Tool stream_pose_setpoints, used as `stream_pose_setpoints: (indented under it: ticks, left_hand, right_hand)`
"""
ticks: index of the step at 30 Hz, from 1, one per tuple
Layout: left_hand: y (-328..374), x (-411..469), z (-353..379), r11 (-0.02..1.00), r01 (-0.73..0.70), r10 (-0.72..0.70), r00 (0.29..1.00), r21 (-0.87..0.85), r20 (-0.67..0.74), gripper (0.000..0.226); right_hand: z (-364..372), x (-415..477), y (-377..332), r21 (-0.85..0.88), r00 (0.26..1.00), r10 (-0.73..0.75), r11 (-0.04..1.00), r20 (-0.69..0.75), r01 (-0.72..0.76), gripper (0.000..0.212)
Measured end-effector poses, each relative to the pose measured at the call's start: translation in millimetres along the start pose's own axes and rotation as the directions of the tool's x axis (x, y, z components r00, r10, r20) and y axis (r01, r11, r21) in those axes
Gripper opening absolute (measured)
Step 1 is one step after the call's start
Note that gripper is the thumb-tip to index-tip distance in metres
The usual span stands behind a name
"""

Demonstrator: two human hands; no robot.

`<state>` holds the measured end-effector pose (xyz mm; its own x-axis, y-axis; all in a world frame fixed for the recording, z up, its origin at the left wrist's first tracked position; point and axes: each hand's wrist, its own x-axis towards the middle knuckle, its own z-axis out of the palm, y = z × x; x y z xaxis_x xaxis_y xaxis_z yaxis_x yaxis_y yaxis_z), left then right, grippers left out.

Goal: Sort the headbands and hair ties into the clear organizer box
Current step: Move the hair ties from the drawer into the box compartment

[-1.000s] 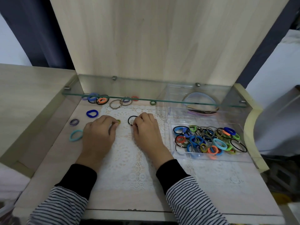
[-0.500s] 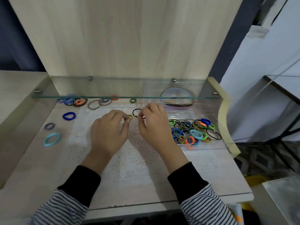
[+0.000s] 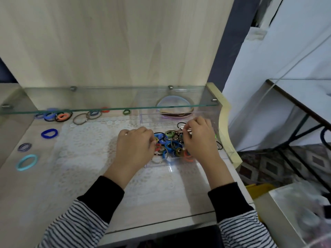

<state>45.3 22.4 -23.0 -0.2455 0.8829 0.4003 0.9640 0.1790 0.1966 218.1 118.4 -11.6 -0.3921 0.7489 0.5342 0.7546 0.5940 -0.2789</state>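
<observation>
Pale wooden desk [image 3: 35, 185], clear organizer box [image 3: 172, 162] at right, full of coloured ties [image 3: 172, 145], right hand [image 3: 200, 138] pinching a black hair tie [image 3: 180, 124] above it, left hand [image 3: 135, 147] pinching a small green tie [image 3: 156, 139].

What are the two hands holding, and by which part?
The right hand pinches a thin black hair tie by its right edge. The left hand seems to pinch a small yellow-green tie, mostly hidden.

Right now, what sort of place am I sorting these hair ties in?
Probably a home dressing table: a wooden desk with a lace mat, a glass shelf above, and a patterned rug beside it.
</observation>
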Motion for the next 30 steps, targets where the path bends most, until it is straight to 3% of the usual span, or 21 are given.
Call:
stream_pose_setpoints:
  ticks: [8, 16, 20, 24, 27, 30]
  left_hand:
    - [7, 14, -1, 0.988, 0.057, -0.074, 0.991, 0.145, 0.113, 0.019]
    - [7, 14, -3, 0.987, 0.111, -0.132, 0.973, 0.119, 0.187, 0.017]
    - [4, 8, -5, 0.993, 0.117, -0.116, 0.980, 0.008, 0.164, 0.019]
    - [-2, -3, -8, 0.982, 0.083, -0.084, 0.996, -0.172, 0.003, 0.020]
    - [-17, -15, -9, 0.981, 0.050, -0.071, 0.992, -0.188, -0.108, 0.027]
    - [-42, -27, -4, 0.984, 0.107, -0.123, 0.987, -0.146, -0.104, 0.032]
  right_hand:
    - [-9, -4, 34, -0.075, 0.955, 0.120, 0.992, 0.270, -0.104, 0.014]
    - [-20, -4, 36, -0.089, 0.897, 0.139, 0.990, 0.419, -0.112, 0.017]
    - [-28, -1, 30, -0.042, 0.914, 0.147, 0.989, 0.379, -0.142, 0.020]
    - [-28, 1, 12, 0.003, 0.946, 0.101, 0.994, 0.308, -0.107, 0.019]
    - [-26, 2, -14, 0.064, 0.952, 0.033, 0.996, 0.303, -0.055, 0.019]
    - [-18, 2, -46, 0.153, 0.958, -0.055, 0.988, 0.282, 0.012, 0.022]
